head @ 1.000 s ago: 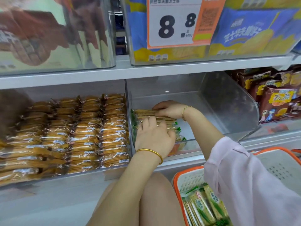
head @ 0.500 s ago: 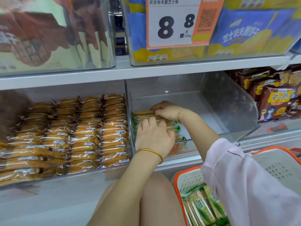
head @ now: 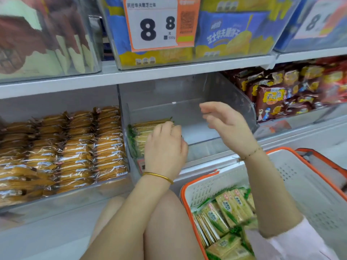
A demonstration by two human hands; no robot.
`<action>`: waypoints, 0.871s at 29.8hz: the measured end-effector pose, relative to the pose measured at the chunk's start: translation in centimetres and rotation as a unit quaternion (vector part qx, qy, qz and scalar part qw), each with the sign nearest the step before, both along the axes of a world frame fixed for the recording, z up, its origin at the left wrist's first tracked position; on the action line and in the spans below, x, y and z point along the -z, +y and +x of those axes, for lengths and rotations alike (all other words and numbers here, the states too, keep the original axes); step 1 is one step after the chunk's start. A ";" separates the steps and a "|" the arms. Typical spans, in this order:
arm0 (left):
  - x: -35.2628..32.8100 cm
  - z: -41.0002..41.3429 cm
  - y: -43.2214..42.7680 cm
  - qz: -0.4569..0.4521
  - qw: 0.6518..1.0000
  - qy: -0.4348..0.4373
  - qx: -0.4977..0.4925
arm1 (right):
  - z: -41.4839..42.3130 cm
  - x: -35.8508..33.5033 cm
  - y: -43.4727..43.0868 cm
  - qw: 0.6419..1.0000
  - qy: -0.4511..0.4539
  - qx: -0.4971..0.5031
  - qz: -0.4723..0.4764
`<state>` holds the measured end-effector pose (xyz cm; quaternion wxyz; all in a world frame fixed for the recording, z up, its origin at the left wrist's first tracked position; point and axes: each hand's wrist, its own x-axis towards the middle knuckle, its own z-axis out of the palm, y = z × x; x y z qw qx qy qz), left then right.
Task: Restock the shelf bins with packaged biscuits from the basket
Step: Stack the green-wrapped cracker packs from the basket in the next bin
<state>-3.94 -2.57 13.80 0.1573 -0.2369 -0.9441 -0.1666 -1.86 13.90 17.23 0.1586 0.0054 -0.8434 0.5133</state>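
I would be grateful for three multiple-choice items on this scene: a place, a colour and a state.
1. Where in the clear middle bin do the green-wrapped biscuits stand?
A. by its left wall
B. by its right wall
C. across its whole floor
2. What colour is the rim of the basket?
A. blue
B. orange
C. black
3. How is the right hand?
A. gripping a packet
B. open and empty
C. inside the basket
Answers: 1 A, the row hugs the left wall. 2 B, an orange edge frames the white basket. 3 B, its fingers are spread in the air.
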 end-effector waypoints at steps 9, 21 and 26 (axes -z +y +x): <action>8.5 5.9 4.3 -0.042 0.949 -0.094 0.299 | 13.1 16.6 6.6 0.919 -0.347 0.182 0.042; 10.4 5.4 5.1 -0.005 0.951 -0.209 0.227 | 16.6 25.5 2.0 0.688 -0.546 -0.242 0.412; 10.8 5.4 5.1 0.000 0.949 -0.224 0.222 | 17.6 27.2 1.5 0.749 -0.476 -0.153 0.436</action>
